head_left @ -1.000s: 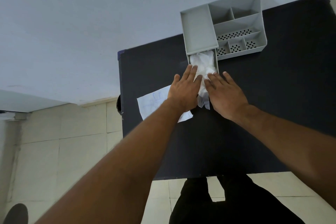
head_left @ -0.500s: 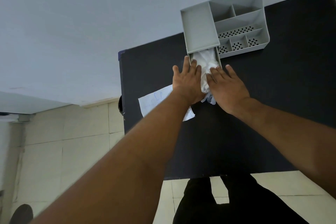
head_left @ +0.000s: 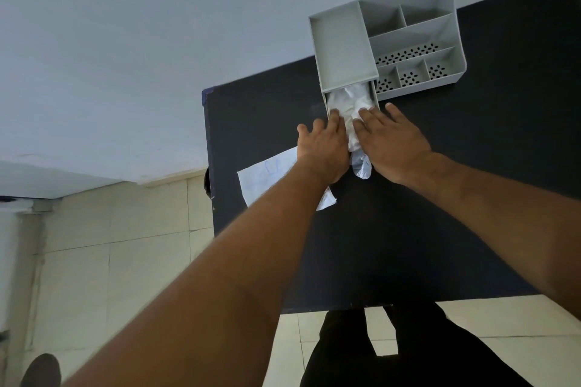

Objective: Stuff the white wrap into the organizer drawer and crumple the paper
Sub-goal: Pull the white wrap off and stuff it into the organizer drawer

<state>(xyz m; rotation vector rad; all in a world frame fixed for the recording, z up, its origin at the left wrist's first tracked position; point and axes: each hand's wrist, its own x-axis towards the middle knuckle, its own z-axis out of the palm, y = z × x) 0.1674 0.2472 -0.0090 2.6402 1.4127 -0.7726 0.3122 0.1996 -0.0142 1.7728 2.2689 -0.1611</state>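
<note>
A grey plastic organizer [head_left: 415, 41] stands at the far side of a black table [head_left: 408, 229]. Its drawer [head_left: 375, 94] is pulled out towards me and holds a crumpled white wrap [head_left: 352, 104]. A tail of the wrap [head_left: 361, 165] hangs out over the drawer's front onto the table. My left hand [head_left: 323, 148] and my right hand [head_left: 393, 141] lie flat on either side of the wrap, fingertips pressing on it at the drawer's front edge. A sheet of white paper [head_left: 267, 176] with faint blue marks lies flat under my left wrist.
The organizer has several open compartments [head_left: 408, 75], some with perforated floors. The table's left edge [head_left: 209, 166] is close to the paper. A pale wall rises behind, and tiled floor [head_left: 110, 245] lies to the left. My dark trousers [head_left: 393, 355] show below the table's near edge.
Both hands have pushed forward towards the drawer, and more of the wrap sits inside it; the tail on the table is shorter.
</note>
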